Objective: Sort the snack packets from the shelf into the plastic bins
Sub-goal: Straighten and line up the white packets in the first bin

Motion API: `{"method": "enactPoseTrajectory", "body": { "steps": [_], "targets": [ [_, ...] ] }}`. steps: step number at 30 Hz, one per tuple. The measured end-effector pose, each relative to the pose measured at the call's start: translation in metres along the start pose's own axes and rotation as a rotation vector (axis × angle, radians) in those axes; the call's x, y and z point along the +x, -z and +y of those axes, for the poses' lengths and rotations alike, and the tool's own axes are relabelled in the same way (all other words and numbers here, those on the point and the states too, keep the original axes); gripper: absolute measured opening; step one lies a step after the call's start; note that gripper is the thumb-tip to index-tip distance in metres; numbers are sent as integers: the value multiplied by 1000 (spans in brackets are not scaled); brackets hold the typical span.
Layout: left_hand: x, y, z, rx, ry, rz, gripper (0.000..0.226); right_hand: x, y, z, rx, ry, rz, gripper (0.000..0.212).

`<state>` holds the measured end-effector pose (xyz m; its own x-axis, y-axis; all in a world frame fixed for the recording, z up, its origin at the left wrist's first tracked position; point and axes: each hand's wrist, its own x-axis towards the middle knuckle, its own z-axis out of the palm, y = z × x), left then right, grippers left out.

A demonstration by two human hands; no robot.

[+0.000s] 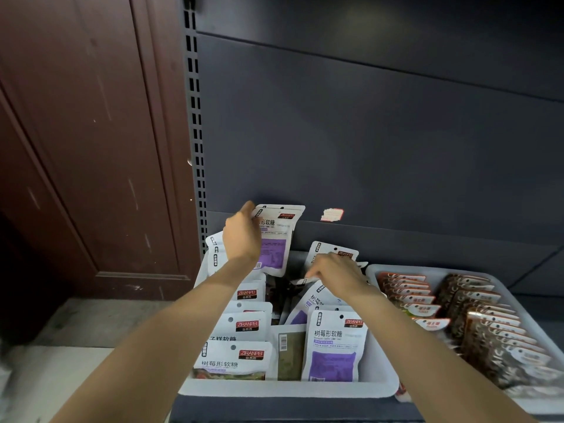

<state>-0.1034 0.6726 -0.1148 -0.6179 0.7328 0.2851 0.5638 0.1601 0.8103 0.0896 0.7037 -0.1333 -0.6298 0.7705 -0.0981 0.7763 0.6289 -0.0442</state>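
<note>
The left hand [242,236] is raised above the back left corner of a white rectangular plastic bin [287,389], its fingers closed around the left edge of a small stack of white and purple snack packets [276,239] held upright against the dark grey metal back panel [366,132] of the shelf. The held stack sits at about twelve o'clock from the bin's centre, clear of the packets below it.

The right hand [337,274] hovers palm down over the back of the same bin, at roughly one o'clock from its centre. Its fingers curl narrowly onto the top edge of a white packet [300,281] lying tilted there; whether they truly pinch it cannot be told. Just behind the hand another white packet [332,253] stands upright.

Inside the bin more white pouches with red brand labels stand in rows: one column on the left [247,326], a purple-fronted pouch [334,346] at the front right, and a dull green packet with a barcode [288,352] between them.

At three o'clock, just beside this bin, a second pale plastic bin [374,270] holds a row of orange-brown packets [406,291] and a row of dark brown patterned packets [488,328], both standing on edge. A small red and white sticker [332,214] is on the back panel, and a dark red wooden door [85,148] stands at nine o'clock.
</note>
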Motion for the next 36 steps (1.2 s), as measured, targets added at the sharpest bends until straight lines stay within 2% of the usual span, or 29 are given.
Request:
{"method": "enactPoseTrajectory", "body": {
  "steps": [2, 6, 7, 9, 11, 13, 18, 21, 22, 26, 31, 33, 36],
  "targets": [
    [-1, -1, 0, -25, -43, -62, 18, 0, -1, 0, 37, 2, 23, 46],
    [-10, -9, 8, -35, -191, -361, 22, -6, -1, 5, 276, -119, 181, 26],
    [-12, -12, 10, -36, -207, -414, 25, -10, 1, 7, 309, -161, 224, 26],
    [-13, -16, 13, -68, -208, -490, 31, -17, 3, 15, 377, -253, 234, 42],
    [-13, -19, 14, -106, -187, -542, 31, -26, 5, 25, 397, -337, 124, 57],
    [-13, -27, 14, -126, -167, -568, 20, -34, 3, 37, 351, -389, 19, 62],
    [-30, -58, 23, -231, -87, -593, 11, -40, 9, 48, 449, -359, -63, 38],
    [-36, -70, 20, -120, -69, -622, 6, -45, 15, 55, 412, -342, -140, 39],
    [-35, -72, 19, -85, -58, -626, 14, -48, 15, 56, 346, -348, -155, 37],
    [-28, -58, 13, -33, -81, -607, 42, -50, 8, 48, 80, -383, -81, 29],
    [-36, -50, 8, 14, -218, -672, 38, -40, 7, 31, -29, -329, 77, 21],
    [-36, -58, 11, 32, -222, -677, 37, -33, 5, 26, -53, -289, 178, 20],
    [-36, -63, 8, 72, -187, -733, 36, -26, -3, 16, -12, -282, 235, 17]
  ]
}}
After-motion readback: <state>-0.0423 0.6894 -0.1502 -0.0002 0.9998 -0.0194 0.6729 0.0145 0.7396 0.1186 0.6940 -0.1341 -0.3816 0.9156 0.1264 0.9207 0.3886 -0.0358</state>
